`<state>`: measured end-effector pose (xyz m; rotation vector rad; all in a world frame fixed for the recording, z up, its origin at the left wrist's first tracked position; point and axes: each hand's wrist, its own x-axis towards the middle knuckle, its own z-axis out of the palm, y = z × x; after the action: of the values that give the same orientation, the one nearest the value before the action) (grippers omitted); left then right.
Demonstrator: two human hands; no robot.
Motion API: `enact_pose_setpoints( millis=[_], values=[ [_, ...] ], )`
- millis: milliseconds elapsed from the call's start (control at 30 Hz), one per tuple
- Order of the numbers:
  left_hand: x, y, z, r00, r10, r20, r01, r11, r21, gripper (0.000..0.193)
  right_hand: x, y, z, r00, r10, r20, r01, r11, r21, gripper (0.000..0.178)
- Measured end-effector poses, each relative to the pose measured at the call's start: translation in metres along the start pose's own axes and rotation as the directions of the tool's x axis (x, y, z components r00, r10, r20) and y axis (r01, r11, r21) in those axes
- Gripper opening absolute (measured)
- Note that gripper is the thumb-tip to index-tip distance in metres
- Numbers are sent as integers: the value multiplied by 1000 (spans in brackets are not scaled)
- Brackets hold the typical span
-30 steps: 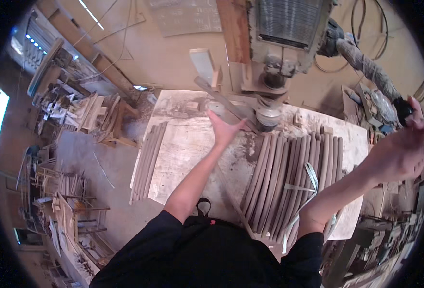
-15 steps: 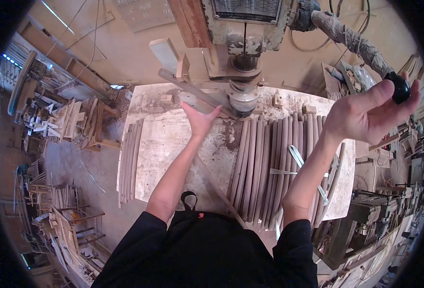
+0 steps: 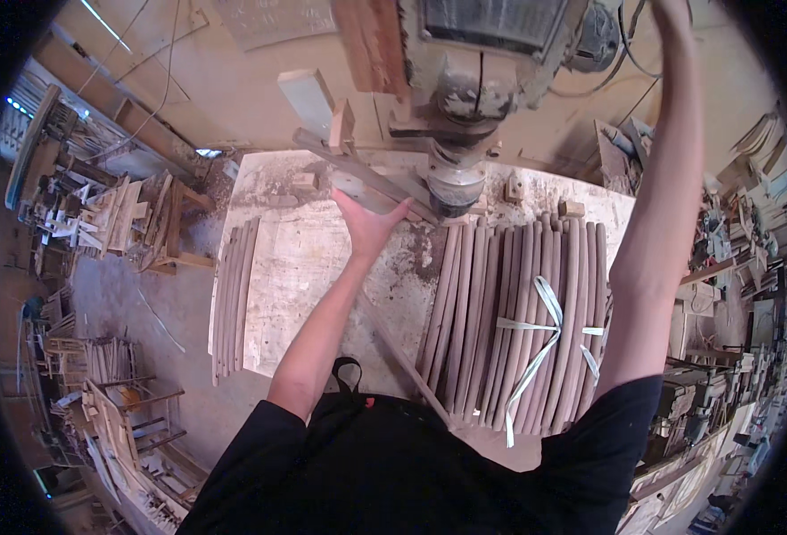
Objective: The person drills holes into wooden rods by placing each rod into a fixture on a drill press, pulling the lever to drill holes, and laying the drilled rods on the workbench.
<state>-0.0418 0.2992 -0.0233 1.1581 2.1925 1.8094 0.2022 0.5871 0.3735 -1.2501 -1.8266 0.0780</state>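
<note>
My left hand (image 3: 373, 223) is pressed around a slanting brown wooden stick (image 3: 344, 162) on the worktable (image 3: 295, 259), thumb reaching to the right and fingers partly hidden by the wood. The stick's right end lies by the round metal spindle (image 3: 457, 185) of a drill-like machine (image 3: 478, 85). A pale upright board (image 3: 306, 96) and a small wooden block (image 3: 341, 125) stand behind the stick. Stretched up at the upper right, my right hand (image 3: 671, 11) is cut off by the picture's edge. Its fingers, and anything in them, are out of sight.
Many curved wooden sticks (image 3: 518, 312) lie side by side on the right of the table, some tied with pale strapping (image 3: 533, 379). A smaller row of sticks (image 3: 236, 299) lies at the left edge. One loose stick (image 3: 407, 366) slants toward my body. Wooden frames (image 3: 135, 223) stand left.
My right arm has swung upward and inward, taking the hand from the black lever knob's earlier place to the top edge. The wrapped lever has left view. My left hand stays on the stick.
</note>
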Motion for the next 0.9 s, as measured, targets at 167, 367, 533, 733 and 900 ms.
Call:
enact_pose_setpoints(
  millis=[167,367,533,733,900],
  values=[
    [-15,-15,25,999,26,20,-28,993,116,112,-64,192,125,951,26,307,-227,731,643,42],
    [12,46,-51,975,216,-45,-210,972,110,86,-300,112,63,819,385,426,-532,231,815,37],
    [66,119,-90,940,312,136,-296,947,-123,45,-311,81,15,763,466,447,-581,192,791,30],
    [64,129,-127,852,260,455,-181,961,-210,21,-304,88,31,770,485,415,-575,246,780,33],
    [-10,129,-177,835,189,517,-228,974,11,18,-308,106,28,785,410,465,-594,285,752,40]
  ],
)
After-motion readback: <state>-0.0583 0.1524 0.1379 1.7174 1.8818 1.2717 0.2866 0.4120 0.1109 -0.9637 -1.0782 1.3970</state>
